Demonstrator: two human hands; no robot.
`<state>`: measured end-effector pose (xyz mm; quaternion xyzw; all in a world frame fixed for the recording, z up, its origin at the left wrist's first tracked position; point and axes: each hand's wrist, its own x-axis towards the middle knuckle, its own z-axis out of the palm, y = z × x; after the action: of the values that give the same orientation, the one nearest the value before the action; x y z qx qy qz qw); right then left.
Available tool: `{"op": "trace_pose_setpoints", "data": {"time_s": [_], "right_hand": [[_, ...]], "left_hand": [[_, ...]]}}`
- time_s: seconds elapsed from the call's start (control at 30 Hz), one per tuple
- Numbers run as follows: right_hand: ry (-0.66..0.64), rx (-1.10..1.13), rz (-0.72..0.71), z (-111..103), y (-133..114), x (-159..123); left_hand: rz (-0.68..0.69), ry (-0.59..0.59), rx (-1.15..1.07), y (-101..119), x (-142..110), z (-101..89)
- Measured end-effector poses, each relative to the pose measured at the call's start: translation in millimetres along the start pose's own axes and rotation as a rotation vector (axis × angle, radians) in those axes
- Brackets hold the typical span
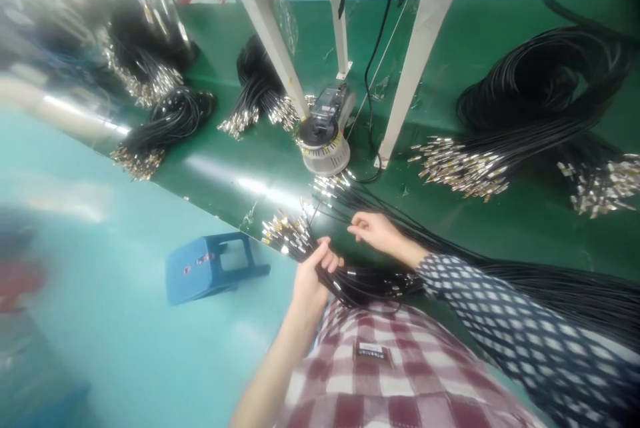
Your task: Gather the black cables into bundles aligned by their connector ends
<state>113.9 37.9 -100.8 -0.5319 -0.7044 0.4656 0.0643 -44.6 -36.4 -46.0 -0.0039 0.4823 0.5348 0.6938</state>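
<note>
From where I stand, the biggest thing is the green desk (pixel 465 228), with a long run of black cables (pixel 550 281) stretching along its near side. A large coil (pixel 495 91) lies farther back on the right, and a blue stool (pixel 187 271) is on the floor to the left. A small round device (pixel 327 155) rests on the desk between the white legs. Closer in, a bunch of black cables (pixel 360 285) lies at the desk's near edge, just in front of the checked apron (pixel 400 361). The left hand (pixel 315 275) has its fingers closed around this bunch just behind the metal ends (pixel 287 231), which fan out beyond the grip. The right hand (pixel 375 231) is beside it, over the loose cables, its fingers drawn narrow; I cannot tell whether they pinch a strand. Each cable looks light and bendy, though many together probably weigh a bit and drag. The smooth covering may let single strands slide, so a snug wrap close behind the ends should suit, keeping pressure off the small tips, which look stiff and easier to bend or snag.
</note>
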Motion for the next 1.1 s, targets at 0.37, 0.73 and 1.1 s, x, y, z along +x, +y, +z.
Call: {"op": "trace_pose_setpoints", "data": {"time_s": [0.37,0.73,1.1], "right_hand": [[-0.357,0.440,0.119,-59,38,-154],[0.039,-0.086,-0.212,-50,-68,-80],[-0.061,-0.090,-0.123,-59,0,-142]], "left_hand": [[0.013,-0.050,0.088,4,3,14.0],[0.062,-0.104,0.278,3,-11,31.2],[0.014,-0.074,0.147,3,-5,22.3]]}}
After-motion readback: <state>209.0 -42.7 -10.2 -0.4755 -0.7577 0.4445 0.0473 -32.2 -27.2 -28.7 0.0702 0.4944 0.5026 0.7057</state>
